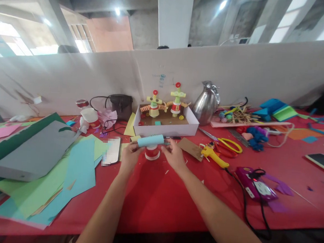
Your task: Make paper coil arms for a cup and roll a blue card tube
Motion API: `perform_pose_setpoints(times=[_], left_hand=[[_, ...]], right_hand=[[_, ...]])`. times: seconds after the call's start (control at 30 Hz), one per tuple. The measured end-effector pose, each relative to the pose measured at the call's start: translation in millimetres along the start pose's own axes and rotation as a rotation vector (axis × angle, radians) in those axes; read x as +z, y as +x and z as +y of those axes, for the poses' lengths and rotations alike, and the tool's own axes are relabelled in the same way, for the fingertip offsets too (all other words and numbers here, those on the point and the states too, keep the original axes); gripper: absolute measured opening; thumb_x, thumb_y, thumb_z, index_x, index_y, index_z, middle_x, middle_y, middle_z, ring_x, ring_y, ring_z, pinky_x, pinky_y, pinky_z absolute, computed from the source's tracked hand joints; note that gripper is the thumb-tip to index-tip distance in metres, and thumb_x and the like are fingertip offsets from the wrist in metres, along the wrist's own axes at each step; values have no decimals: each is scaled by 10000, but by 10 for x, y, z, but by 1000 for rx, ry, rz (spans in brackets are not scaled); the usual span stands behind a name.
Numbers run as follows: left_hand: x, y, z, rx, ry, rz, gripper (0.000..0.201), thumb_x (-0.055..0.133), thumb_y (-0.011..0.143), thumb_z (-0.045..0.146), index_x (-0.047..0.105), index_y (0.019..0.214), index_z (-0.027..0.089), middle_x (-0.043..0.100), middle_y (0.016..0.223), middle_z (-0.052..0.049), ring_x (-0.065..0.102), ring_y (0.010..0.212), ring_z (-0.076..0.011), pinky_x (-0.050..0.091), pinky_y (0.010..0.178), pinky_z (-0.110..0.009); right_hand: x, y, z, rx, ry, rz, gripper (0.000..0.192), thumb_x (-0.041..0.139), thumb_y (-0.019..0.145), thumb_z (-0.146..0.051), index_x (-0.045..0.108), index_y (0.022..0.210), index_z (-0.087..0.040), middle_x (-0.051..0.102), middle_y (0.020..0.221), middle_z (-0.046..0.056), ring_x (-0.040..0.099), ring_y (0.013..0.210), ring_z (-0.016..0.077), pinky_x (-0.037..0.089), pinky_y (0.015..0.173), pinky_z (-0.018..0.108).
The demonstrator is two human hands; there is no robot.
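A light blue paper tube (151, 140) lies level above a red and white paper cup (152, 153), which stands rim down on the table. My left hand (130, 157) is closed at the tube's left end, by a tan roll (134, 138). At the other end my right hand (173, 153) pinches a small dark green strip (166, 143) that looks folded. Whether the tube touches the cup is hard to tell. Behind them, two paper-cup figures (154, 107) with folded paper arms stand in a white box (165, 130).
Coloured paper sheets (81, 164) and a grey folder (35, 149) lie left, near a phone (111, 151). On the right are brown cardboard (190, 148), a yellow glue gun (215, 156), scissors (228, 145) and a purple power strip (257, 185) with cords. A steel jug (205, 104) stands behind.
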State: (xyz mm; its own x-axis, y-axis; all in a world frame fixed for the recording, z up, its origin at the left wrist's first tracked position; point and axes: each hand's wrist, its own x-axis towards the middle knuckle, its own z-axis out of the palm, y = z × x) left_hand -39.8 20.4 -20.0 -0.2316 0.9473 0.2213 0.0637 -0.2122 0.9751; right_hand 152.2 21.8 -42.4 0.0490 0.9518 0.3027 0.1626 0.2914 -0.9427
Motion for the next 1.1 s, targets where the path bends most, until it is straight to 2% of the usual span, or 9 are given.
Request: perform_pose_setpoints(times=[0.2, 0.5, 0.73, 1.1], left_hand=[[1, -14, -3, 13, 0, 16, 191, 813, 579, 255, 781, 732, 145, 678, 1052, -104, 608, 1017, -269, 459, 925, -362], [4, -18, 59, -32, -23, 23, 273, 815, 585, 321, 793, 796, 150, 664, 1079, -104, 603, 993, -254, 462, 887, -360], [12, -37, 164, -52, -61, 21, 256, 827, 575, 317, 788, 764, 149, 703, 935, -89, 625, 917, -228, 470, 837, -334], [-72, 267, 361, -78, -132, -28, 356, 870, 513, 315, 773, 799, 127, 738, 765, -74, 642, 760, -193, 484, 802, -339]], right_hand=[[-4, -16, -15, 2, 6, 20, 301, 599, 807, -339, 587, 1082, -219, 668, 712, -1, 643, 692, 201, 485, 707, 330], [-218, -123, -60, 29, 42, 102, 322, 576, 827, -369, 583, 1099, -197, 654, 692, -9, 630, 654, 181, 481, 660, 302], [-146, -164, -1, 34, -3, 70, 297, 579, 826, -379, 618, 1065, -208, 674, 742, 8, 619, 668, 189, 477, 677, 318], [-87, -202, 14, 34, -56, 32, 269, 574, 805, -364, 634, 1022, -219, 666, 744, 14, 601, 653, 204, 461, 653, 330]])
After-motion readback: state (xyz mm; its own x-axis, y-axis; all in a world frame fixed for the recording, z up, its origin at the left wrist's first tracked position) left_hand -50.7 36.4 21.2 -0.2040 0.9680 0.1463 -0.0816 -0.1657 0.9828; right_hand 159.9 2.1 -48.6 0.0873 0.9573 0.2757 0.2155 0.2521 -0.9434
